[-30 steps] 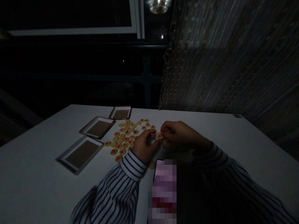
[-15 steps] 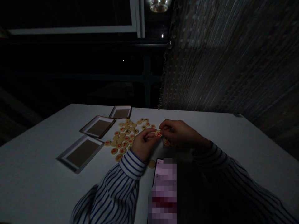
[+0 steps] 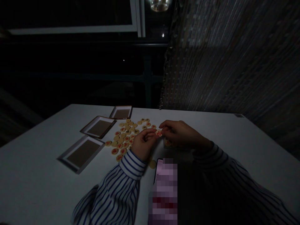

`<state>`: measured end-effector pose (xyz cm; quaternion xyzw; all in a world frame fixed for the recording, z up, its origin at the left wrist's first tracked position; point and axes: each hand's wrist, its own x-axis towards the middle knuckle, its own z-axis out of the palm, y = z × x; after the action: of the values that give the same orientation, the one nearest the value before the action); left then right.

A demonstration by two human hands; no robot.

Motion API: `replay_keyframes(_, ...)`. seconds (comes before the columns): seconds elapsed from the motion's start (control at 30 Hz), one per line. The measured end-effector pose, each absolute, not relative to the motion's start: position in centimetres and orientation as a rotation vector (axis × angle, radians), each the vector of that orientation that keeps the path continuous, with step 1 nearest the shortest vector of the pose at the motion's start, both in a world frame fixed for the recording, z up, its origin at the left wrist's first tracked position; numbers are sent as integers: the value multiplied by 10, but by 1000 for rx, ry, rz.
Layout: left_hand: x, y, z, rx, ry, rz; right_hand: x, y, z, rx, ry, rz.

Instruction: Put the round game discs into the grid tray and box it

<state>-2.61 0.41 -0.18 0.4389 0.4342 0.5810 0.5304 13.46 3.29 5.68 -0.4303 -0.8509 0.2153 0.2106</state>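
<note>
Between my two hands is a round xiangqi piece (image 3: 159, 133) with a red character facing me. My left hand (image 3: 144, 143) pinches its left edge, and the fingers of my right hand (image 3: 179, 133) close on its right edge. Under my right hand sits a box (image 3: 167, 143) with red-marked pieces in it, mostly hidden by the hand. Left of my left hand several loose xiangqi pieces (image 3: 123, 136) lie spread on the white table (image 3: 37, 175), some with red or black characters up, others blank side up. One blank piece (image 3: 152, 164) lies nearer me, by my left cuff.
Three shallow open box parts stand at the left: a near one (image 3: 81, 154), a middle one (image 3: 98, 126) and a far one (image 3: 121, 112). A phone (image 3: 164, 184) with a partly blurred screen lies in front of me. A string curtain (image 3: 222, 62) hangs behind the table.
Both hands stay almost in place, still holding the same piece, which has shifted very slightly between the fingers. The loose pieces and box parts have not moved.
</note>
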Motion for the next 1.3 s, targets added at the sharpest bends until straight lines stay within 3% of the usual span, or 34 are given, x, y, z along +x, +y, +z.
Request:
replay_keyframes(0.8, -29, 3, 1, 1272, 1101, 1347, 135, 32, 59, -1207, -2389, 505)
replay_keyframes(1.3, -26, 1, 3, 1086, 1046, 1342, 134, 31, 58, -1195, -2405, 506)
